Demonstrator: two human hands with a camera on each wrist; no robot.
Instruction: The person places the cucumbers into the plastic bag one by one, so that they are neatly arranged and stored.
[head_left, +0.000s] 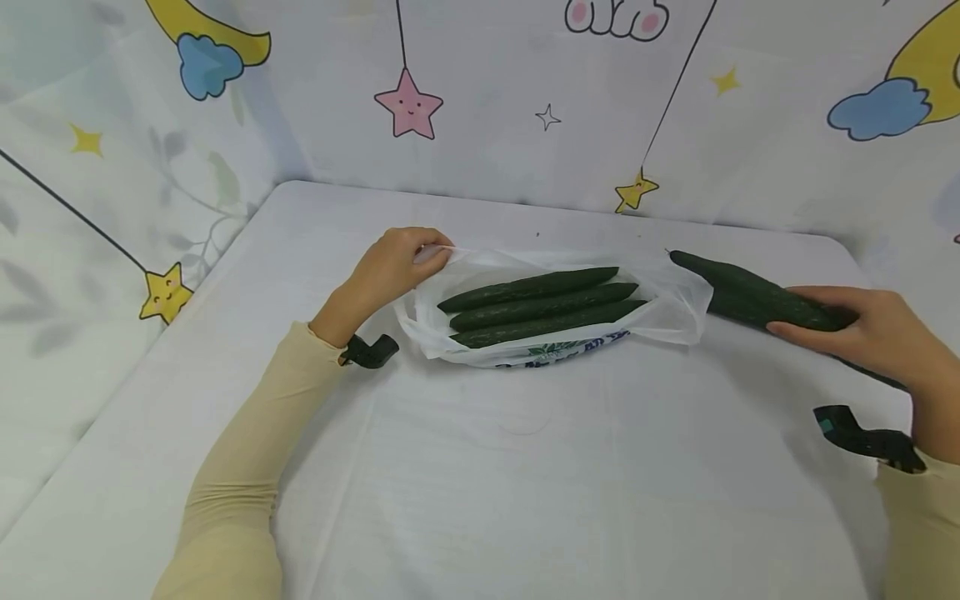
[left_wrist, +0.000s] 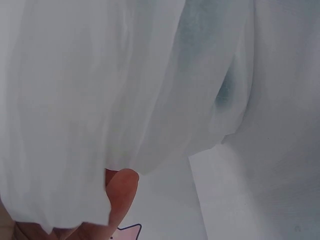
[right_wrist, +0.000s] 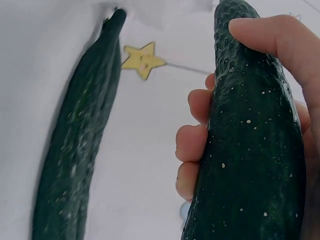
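Three bagged cucumbers (head_left: 543, 307), parallel, long axes left-to-right

A pale printed backdrop (head_left: 495, 158) is rising behind the white worktop (head_left: 525, 483), which is spreading toward six o'clock and rounding off at its far corners near ten and three. Across the backdrop, a yellow moon (head_left: 243, 43) is resting on a blue cloud (head_left: 208, 68) past ten o'clock, a pink star (head_left: 408, 107) is hanging past eleven, and yellow stars (head_left: 164, 294) are dangling at nine and two. Soft light is casting faint shadows at four and eight.
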